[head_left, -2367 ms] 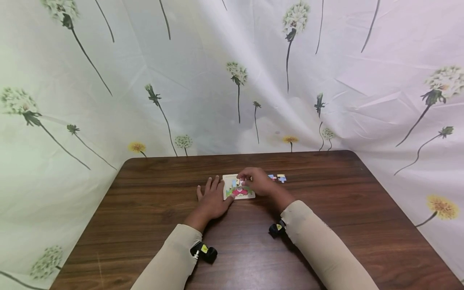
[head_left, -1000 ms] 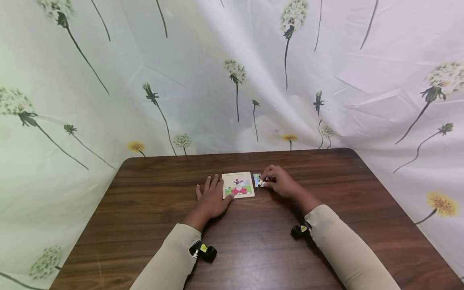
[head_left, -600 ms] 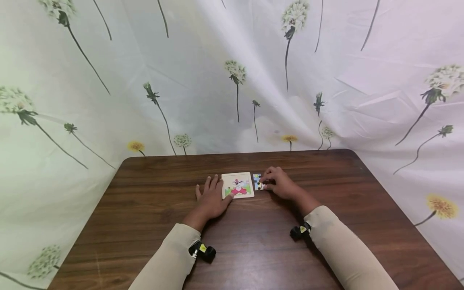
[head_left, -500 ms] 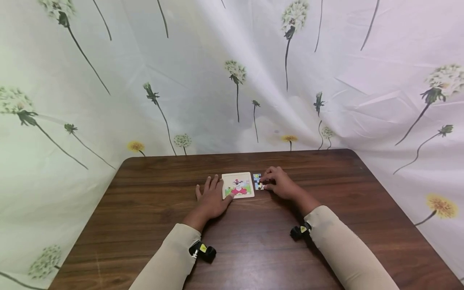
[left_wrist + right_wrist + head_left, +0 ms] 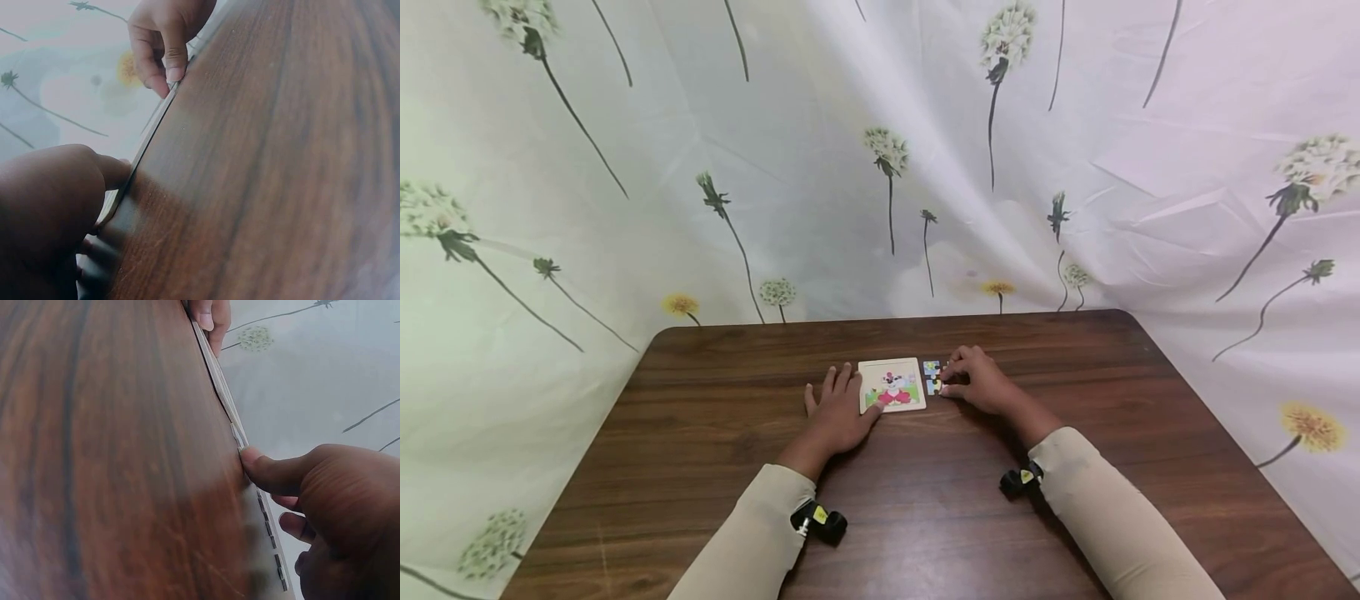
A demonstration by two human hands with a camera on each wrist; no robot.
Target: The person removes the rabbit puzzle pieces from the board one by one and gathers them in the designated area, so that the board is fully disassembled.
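Note:
A small pale puzzle tray point(image 5: 888, 362) lies on the table, with a cartoon animal picture in its lower part and a bare beige strip above. My left hand point(image 5: 838, 414) rests at its left side, fingers spread and thumb on the lower edge. Just right of the tray lie blue-and-yellow puzzle pieces point(image 5: 932, 369). My right hand point(image 5: 981, 382) is over them, thumb and forefinger pinching a puzzle piece point(image 5: 934, 387) at the near end. More pieces are partly hidden under this hand. In the right wrist view, its thumb point(image 5: 262, 467) touches a thin piece edge.
The brown wood-grain table point(image 5: 895, 500) reaches back to a pale curtain point(image 5: 820, 167) printed with dandelions. In the right wrist view, several thin piece edges point(image 5: 265, 515) stand in a row beneath the right hand.
My right hand has moved from over the tray to the pieces on its right. The tray's upper part now shows bare. The near piece has shifted slightly toward me; the left hand stays put.

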